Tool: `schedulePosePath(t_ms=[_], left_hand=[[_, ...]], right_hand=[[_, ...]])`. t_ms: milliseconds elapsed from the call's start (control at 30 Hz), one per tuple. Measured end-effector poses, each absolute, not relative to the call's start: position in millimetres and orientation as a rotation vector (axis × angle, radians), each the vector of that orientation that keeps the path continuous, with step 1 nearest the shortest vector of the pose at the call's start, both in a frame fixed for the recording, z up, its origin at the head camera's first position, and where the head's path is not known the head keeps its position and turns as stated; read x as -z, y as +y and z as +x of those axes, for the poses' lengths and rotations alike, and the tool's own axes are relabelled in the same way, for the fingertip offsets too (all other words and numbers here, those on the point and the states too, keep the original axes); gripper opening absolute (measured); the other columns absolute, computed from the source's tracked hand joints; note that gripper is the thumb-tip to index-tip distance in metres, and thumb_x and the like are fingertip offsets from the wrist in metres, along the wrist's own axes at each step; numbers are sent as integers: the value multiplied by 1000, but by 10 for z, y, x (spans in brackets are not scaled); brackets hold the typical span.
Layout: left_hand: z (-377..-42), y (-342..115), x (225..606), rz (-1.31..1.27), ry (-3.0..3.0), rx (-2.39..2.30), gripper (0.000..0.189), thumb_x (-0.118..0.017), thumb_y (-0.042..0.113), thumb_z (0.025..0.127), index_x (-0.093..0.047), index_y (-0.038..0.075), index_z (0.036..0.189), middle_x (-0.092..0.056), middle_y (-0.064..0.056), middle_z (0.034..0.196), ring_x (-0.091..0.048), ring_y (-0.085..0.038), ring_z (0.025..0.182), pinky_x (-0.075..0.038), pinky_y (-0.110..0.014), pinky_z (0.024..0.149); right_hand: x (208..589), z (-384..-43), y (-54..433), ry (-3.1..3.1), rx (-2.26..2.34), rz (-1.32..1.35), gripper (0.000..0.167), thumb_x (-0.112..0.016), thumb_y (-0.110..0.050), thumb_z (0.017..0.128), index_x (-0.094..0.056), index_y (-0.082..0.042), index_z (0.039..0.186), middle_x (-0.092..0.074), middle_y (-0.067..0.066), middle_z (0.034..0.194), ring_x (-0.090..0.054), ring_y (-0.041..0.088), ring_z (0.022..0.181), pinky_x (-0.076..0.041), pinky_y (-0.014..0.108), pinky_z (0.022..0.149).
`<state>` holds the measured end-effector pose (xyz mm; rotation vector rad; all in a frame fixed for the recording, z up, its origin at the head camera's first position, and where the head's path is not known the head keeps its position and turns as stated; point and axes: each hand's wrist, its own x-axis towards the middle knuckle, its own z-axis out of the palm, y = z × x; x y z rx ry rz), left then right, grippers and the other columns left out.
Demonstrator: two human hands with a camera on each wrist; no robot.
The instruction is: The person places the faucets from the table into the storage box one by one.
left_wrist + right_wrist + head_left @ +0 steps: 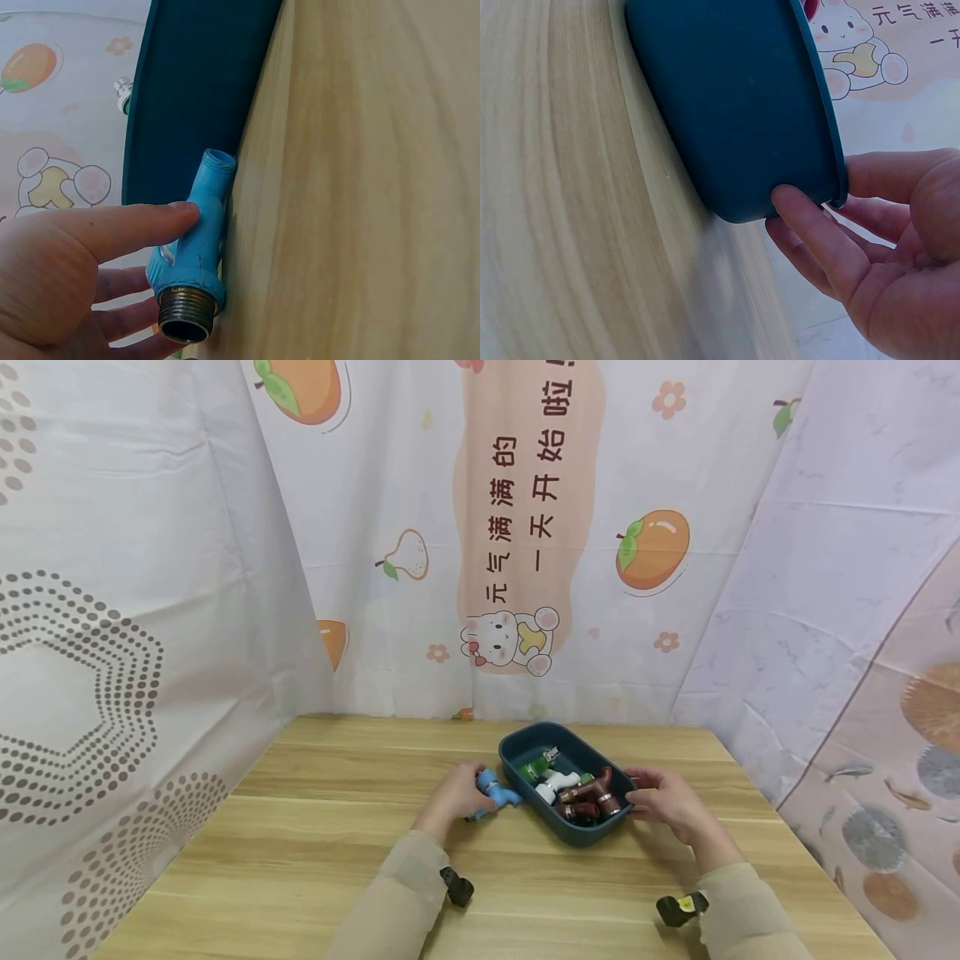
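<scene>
A blue Y-shaped pipe fitting [495, 791] with a threaded metal end lies against the near left side of a dark teal plastic bin [577, 836]. My left hand [456, 795] holds this fitting, its thumb across the blue body in the left wrist view and the other fingers behind. At the bin's right end, my right hand [671, 802] grips the rim and end wall, with fingertips against the outside in the right wrist view. Inside the bin lie a white fitting [553, 785], a green fitting [538, 767] and dark red-brown fittings [592, 789].
Everything stands on a light wood-grain table [337, 843]. Printed curtains [390, 610] hang behind and on both sides of it. A small black camera [456, 887] is strapped to the left wrist, another camera [681, 909] to the right.
</scene>
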<state>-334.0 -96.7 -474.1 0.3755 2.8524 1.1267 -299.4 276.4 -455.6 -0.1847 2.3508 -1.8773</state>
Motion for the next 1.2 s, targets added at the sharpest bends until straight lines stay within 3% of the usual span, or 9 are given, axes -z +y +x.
schedulePosePath(t_ms=[567, 1200], left_hand=[[-3359, -870, 4754, 355, 2910, -1037, 79, -91, 21, 75, -55, 3, 142, -58, -16, 135, -56, -32, 117, -48, -50, 99], [-3397, -870, 4787, 398, 2906, -1059, 80, -93, 20, 72, -56, 2, 141, -59, -15, 133, -57, -30, 113, -48, -49, 97]], right_hand=[[4580, -2999, 2752, 2349, 1876, -178, 54, -60, 10, 92, -41, 18, 143, -53, 33, 124, -66, 28, 98, -58, 48, 85], [4558, -2989, 2756, 2337, 1881, -199, 55, -59, 10, 92, -39, 20, 142, -53, 34, 124, -66, 28, 99, -59, 46, 84]])
